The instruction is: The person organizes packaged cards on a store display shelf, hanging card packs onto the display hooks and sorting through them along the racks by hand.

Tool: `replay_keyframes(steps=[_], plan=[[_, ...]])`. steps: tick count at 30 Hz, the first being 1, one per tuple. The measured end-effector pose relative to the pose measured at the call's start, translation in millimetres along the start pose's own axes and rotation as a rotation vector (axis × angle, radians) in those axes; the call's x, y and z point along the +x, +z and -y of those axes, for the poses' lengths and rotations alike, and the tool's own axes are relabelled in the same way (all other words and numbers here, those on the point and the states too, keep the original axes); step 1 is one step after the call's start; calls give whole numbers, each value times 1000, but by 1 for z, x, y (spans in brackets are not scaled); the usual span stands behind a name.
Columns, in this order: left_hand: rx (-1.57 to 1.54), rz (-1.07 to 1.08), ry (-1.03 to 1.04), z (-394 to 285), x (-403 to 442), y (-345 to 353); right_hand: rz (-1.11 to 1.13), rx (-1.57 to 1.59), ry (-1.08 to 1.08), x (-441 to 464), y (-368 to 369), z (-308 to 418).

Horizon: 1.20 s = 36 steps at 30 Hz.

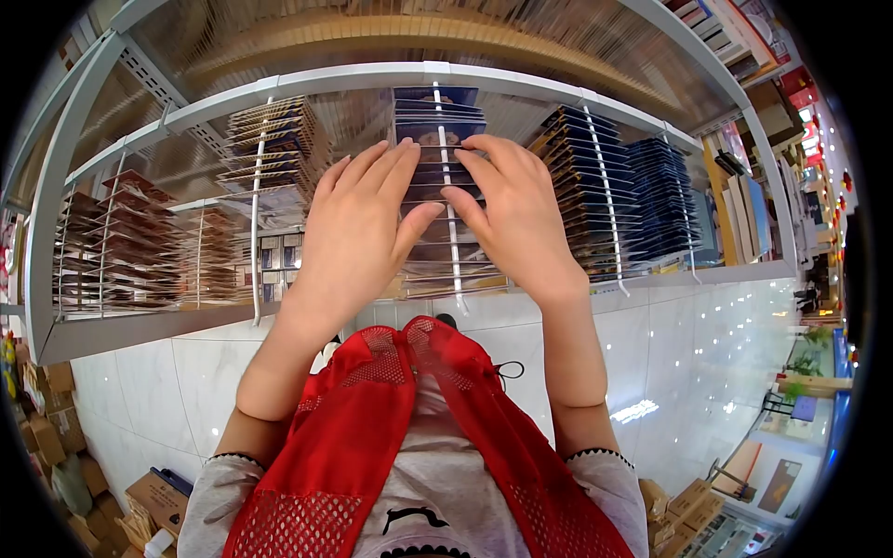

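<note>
My left hand [358, 223] reaches to the left edges of a row of flat dark packets [430, 177] hanging on a white metal hook [454, 237]. Its fingers are stretched out, with the thumb held apart. From the opposite side, my right hand [516, 209] touches the same row near the hook. Its index finger and thumb are spread along the packet edges, and the other fingers are partly hidden. Behind the fingertips, blue packets [437, 100] hang farther back on this hook. Paler packets [442, 279] hang at its front end.
Dark blue packets [588, 186] fill hooks on the right. Tan-edged packets [270, 139] and brown packets [130, 242] hang on the left. A grey rack frame [167, 330] borders the hooks. Cardboard boxes [153, 502] stand on the white tiled floor [651, 372].
</note>
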<state>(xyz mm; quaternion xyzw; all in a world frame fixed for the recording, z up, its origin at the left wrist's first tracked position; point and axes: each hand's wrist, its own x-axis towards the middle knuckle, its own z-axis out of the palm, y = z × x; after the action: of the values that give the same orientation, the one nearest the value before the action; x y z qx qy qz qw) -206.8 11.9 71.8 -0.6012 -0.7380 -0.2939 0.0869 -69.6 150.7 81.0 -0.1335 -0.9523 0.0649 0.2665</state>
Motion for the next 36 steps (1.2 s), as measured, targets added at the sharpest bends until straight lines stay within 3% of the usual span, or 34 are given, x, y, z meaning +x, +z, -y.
replay_keyframes(steps=[8,14,20,36], plan=[[-32,-111,10,10,18,5,-61,-11,-4,12,11,-12],[-26,4,-67,9,16,14,9,12,56,13,9,-11],[29,-122,15,10,23,18,24,-20,51,10,10,-12],[-18,-57,-19,6,12,10,36,-48,10,1,1,-6]])
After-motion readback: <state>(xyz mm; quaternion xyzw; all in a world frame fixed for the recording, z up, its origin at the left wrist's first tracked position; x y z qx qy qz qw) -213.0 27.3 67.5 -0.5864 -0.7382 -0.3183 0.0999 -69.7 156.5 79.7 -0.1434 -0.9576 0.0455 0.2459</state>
